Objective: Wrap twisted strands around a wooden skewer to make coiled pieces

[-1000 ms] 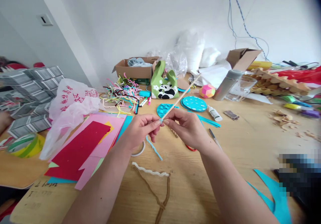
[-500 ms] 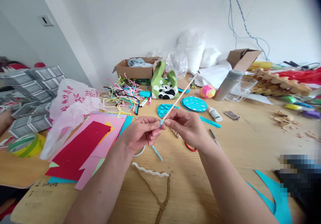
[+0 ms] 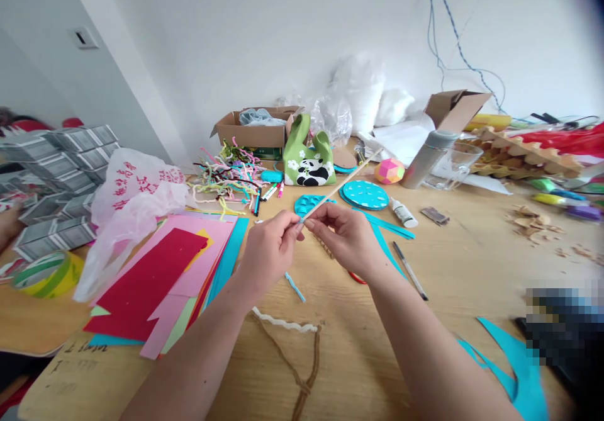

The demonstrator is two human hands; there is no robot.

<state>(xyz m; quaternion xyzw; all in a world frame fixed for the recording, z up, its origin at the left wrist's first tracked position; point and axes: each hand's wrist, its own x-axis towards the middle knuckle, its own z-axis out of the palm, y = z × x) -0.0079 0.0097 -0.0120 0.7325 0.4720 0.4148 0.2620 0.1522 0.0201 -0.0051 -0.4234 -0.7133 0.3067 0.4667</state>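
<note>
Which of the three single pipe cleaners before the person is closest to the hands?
The light blue one: it reaches up under the left hand by the wooden stick. The white one and the brown one lie apart, nearer the camera.

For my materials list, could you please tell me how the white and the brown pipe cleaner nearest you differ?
The white fuzzy pipe cleaner is short and wavy; the brown fuzzy pipe cleaner is longer and bent into a V. The white one lies crosswise; the brown one's legs run toward the near edge. Both rest on the wooden table.
</note>
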